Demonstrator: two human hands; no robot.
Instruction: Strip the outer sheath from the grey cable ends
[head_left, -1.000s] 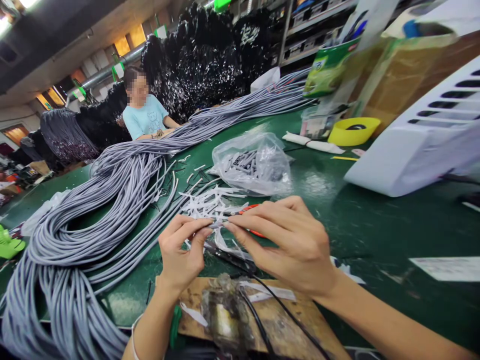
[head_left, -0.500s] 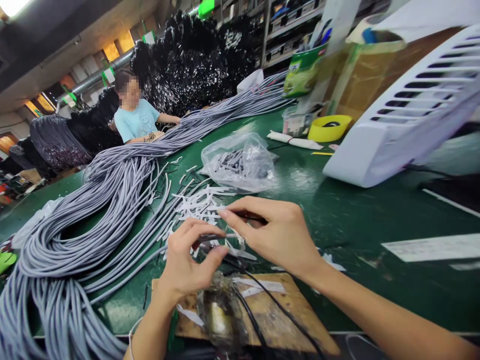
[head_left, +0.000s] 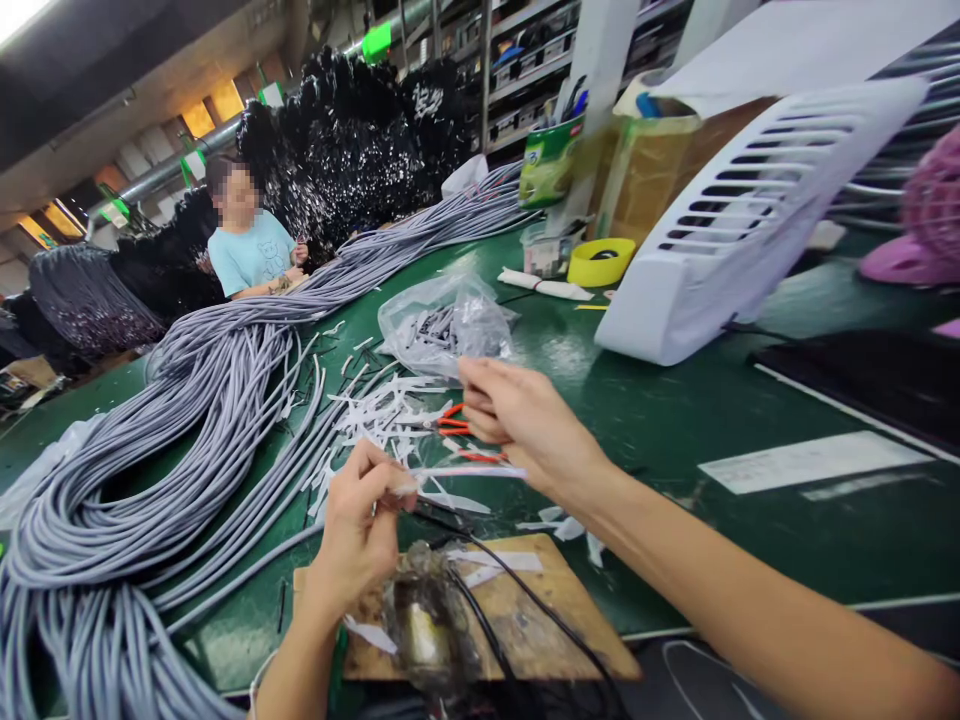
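My left hand (head_left: 364, 515) pinches the end of a grey cable (head_left: 296, 545), which runs to it from the left. At its fingertips is a whitish, frayed end. A blurred pale strand (head_left: 472, 472) stretches right from there, passing below my right hand. My right hand (head_left: 510, 410) is closed with its fingers curled, higher and to the right; what is inside it, if anything, is hidden. Beside its fingers lie the orange handles of a small hand tool (head_left: 454, 424); I cannot tell whether the fingers touch it. White paper-like scraps (head_left: 382, 410) are heaped beyond my left hand.
A thick bundle of grey cables (head_left: 187, 400) covers the left side. Ahead sits a clear plastic bag (head_left: 420, 325) of small grey pieces. A wooden board (head_left: 540, 600) with a device (head_left: 427, 620) is in front. At right stands a white slotted unit (head_left: 720, 220). Across the table sits a person (head_left: 251, 250).
My right hand has moved away from my left, up and forward, and its fingers have curled. The pale strand and orange handles now show. The view has shifted right.
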